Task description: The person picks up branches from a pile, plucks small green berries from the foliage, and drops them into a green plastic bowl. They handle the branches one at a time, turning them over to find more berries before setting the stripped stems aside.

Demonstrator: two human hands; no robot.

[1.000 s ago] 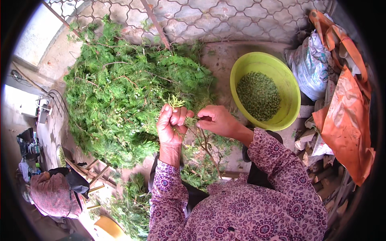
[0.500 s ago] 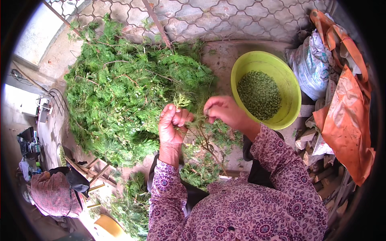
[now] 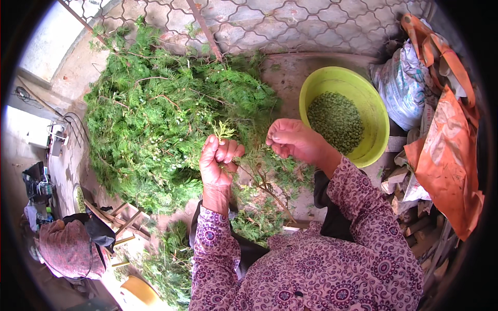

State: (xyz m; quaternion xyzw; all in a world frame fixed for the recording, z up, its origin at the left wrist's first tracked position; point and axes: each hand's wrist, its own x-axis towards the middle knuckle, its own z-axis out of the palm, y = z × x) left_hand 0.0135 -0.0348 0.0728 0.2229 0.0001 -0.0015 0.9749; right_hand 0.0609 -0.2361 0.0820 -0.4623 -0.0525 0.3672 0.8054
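My left hand (image 3: 218, 167) is closed on a small evergreen sprig (image 3: 223, 130), whose yellow-green tip sticks up past the thumb. A short way to the right, my right hand (image 3: 296, 139) has its fingers curled in and pressed together; anything in them is too small to make out. Below and between the hands lies a thin brown branch (image 3: 271, 191) with green foliage. A large heap of cut evergreen branches (image 3: 150, 111) spreads beyond my left hand. Past my right hand stands a yellow-green basin (image 3: 377, 122), partly filled with small round green cones (image 3: 336, 120).
A wavy metal lattice (image 3: 290, 26) runs along the far side. At the right are a stuffed white sack (image 3: 397, 78), an orange bag (image 3: 448, 160) and stacked wood (image 3: 417, 228). More clippings (image 3: 174, 264) and a wooden frame (image 3: 124, 220) lie at lower left, near a reddish cloth-covered object (image 3: 71, 249).
My hands have drawn slightly apart: the left with its sprig has shifted a little left and nearer, while the right has turned and its fingers have curled in more.
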